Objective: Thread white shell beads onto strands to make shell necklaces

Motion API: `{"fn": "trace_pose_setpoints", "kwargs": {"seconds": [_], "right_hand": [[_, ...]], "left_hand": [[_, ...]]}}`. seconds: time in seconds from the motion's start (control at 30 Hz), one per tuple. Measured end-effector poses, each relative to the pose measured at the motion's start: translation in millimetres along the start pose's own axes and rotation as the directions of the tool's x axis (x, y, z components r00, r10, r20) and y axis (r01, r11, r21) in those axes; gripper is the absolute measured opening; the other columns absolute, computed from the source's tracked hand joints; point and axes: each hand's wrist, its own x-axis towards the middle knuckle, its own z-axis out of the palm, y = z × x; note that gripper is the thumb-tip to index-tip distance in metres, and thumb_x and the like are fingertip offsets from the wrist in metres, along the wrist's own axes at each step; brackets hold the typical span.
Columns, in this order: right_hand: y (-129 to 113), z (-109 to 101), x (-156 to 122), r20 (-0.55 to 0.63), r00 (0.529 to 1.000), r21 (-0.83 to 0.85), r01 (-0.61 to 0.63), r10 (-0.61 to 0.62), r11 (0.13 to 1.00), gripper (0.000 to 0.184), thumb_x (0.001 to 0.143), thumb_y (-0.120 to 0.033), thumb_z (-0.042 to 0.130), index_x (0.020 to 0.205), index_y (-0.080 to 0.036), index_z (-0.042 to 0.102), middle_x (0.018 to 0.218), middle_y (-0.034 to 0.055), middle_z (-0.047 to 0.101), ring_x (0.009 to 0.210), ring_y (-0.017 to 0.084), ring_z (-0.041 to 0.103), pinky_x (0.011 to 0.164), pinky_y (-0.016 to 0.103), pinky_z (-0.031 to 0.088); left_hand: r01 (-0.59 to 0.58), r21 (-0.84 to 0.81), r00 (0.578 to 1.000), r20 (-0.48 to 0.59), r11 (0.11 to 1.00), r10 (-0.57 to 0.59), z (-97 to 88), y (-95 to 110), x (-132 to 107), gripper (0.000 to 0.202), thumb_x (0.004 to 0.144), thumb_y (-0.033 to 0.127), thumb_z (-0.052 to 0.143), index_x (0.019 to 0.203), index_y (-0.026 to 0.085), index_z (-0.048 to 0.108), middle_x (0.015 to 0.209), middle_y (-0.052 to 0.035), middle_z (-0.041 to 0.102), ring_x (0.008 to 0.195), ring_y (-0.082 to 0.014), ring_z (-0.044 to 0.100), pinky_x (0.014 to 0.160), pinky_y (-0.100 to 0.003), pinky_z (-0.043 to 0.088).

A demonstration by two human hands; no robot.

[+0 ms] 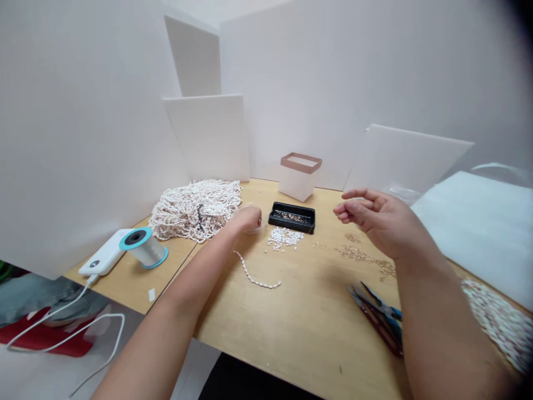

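Note:
My left hand reaches forward, fingers curled closed at a clear round dish; what they hold is hidden. In the air at the right, my right hand has thumb and fingertips pinched together; anything between them is too fine to make out. A short strand of white beads lies curved on the table below my left hand. Between the hands stands a black tray with small gold-coloured pieces in it. Loose white beads lie in front of it, and small gold-coloured pieces lie scattered under my right hand.
A pile of white bead strands, a spool of clear line and a white power bank with cable are at the left. A brown-rimmed box stands behind. Pliers and dark-red-handled scissors lie by my right forearm; more strands lie beyond.

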Motion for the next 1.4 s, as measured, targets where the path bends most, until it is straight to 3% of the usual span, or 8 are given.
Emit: {"fn": "trace_pose_setpoints", "kwargs": {"seconds": [0.4, 0.57, 0.63, 0.73, 0.83, 0.93, 1.13, 1.4], "right_hand": [[-14, 17, -11, 0.105, 0.994, -0.064, 0.026, -0.019, 0.998, 0.037, 0.075, -0.047, 0.075, 0.092, -0.017, 0.062, 0.086, 0.0107, 0.074, 0.068, 0.018, 0.066, 0.067, 0.034, 0.056], [-20, 28, -13, 0.140, 0.989, -0.057, 0.048, -0.040, 0.997, 0.035, 0.074, -0.047, 0.076, 0.085, -0.016, 0.062, 0.079, 0.0099, 0.073, 0.064, 0.017, 0.066, 0.061, 0.031, 0.055], [-16, 36, -13, 0.134, 0.991, -0.043, 0.026, -0.020, 0.999, 0.035, 0.074, -0.047, 0.076, 0.085, -0.016, 0.063, 0.077, 0.0097, 0.073, 0.063, 0.017, 0.066, 0.059, 0.030, 0.054], [-2, 52, -10, 0.138, 0.990, -0.025, -0.014, 0.018, 1.000, 0.034, 0.074, -0.045, 0.076, 0.084, -0.015, 0.066, 0.077, 0.0100, 0.073, 0.062, 0.016, 0.065, 0.058, 0.029, 0.053], [12, 71, -10, 0.147, 0.989, 0.012, -0.030, 0.028, 0.999, 0.033, 0.074, -0.043, 0.076, 0.085, -0.014, 0.067, 0.077, 0.0098, 0.073, 0.062, 0.016, 0.065, 0.060, 0.029, 0.054], [20, 86, -12, 0.130, 0.991, 0.066, -0.032, 0.023, 0.997, 0.032, 0.075, -0.041, 0.075, 0.091, -0.015, 0.065, 0.075, 0.0081, 0.074, 0.065, 0.017, 0.068, 0.063, 0.029, 0.056], [25, 101, -15, 0.067, 0.997, 0.130, -0.030, 0.022, 0.991, 0.027, 0.075, -0.038, 0.074, 0.085, -0.015, 0.063, 0.074, 0.0080, 0.074, 0.067, 0.019, 0.071, 0.068, 0.032, 0.059], [27, 101, -19, 0.027, 0.993, -0.084, 0.117, -0.116, 0.990, 0.021, 0.083, -0.037, 0.065, 0.083, -0.017, 0.064, 0.074, 0.0057, 0.071, 0.070, 0.020, 0.069, 0.065, 0.031, 0.056]], "left_hand": [[0.059, 0.234, 0.996, -0.082, 0.970, -0.040, -14.2, 11, -10, 0.022, 0.077, 0.030, 0.061, 0.086, 0.016, 0.075, 0.086, -0.0163, 0.071, 0.081, -0.0281, 0.064, 0.074, -0.035, 0.042], [-0.063, -0.143, 0.937, -0.350, 0.988, 0.009, -15.2, 25, -31, 0.023, 0.081, 0.037, 0.062, 0.082, 0.017, 0.073, 0.081, -0.0100, 0.070, 0.074, -0.0208, 0.061, 0.072, -0.031, 0.042], [-0.210, -0.467, 0.896, -0.444, 0.859, -0.023, -9.6, 35, -41, 0.025, 0.079, 0.041, 0.066, 0.081, 0.016, 0.071, 0.079, -0.0072, 0.069, 0.068, -0.0168, 0.058, 0.069, -0.029, 0.043], [-0.287, -0.846, 0.918, -0.378, 0.450, -0.124, 0.1, 51, -56, 0.031, 0.071, 0.042, 0.075, 0.083, 0.014, 0.069, 0.072, -0.0028, 0.064, 0.061, -0.0112, 0.053, 0.062, -0.025, 0.042], [-0.220, -0.971, 0.967, -0.230, 0.096, -0.105, 5.2, 64, -67, 0.031, 0.066, 0.037, 0.081, 0.083, 0.014, 0.070, 0.076, -0.0012, 0.063, 0.065, -0.0077, 0.054, 0.062, -0.021, 0.042], [-0.143, -0.987, 0.990, -0.143, -0.076, -0.008, 6.4, 67, -72, 0.028, 0.066, 0.031, 0.083, 0.083, 0.013, 0.071, 0.080, -0.0013, 0.064, 0.068, -0.0063, 0.055, 0.066, -0.020, 0.043], [-0.096, -0.987, 0.992, -0.106, -0.126, 0.075, 8.9, 67, -73, 0.025, 0.068, 0.029, 0.082, 0.086, 0.013, 0.073, 0.078, -0.0016, 0.065, 0.069, -0.0076, 0.058, 0.070, -0.022, 0.045], [-0.171, -0.985, 0.984, -0.170, 0.012, 0.059, 10.6, 72, -75, 0.025, 0.063, 0.027, 0.085, 0.082, 0.014, 0.075, 0.078, -0.0030, 0.070, 0.068, -0.0099, 0.060, 0.071, -0.025, 0.045]]}}
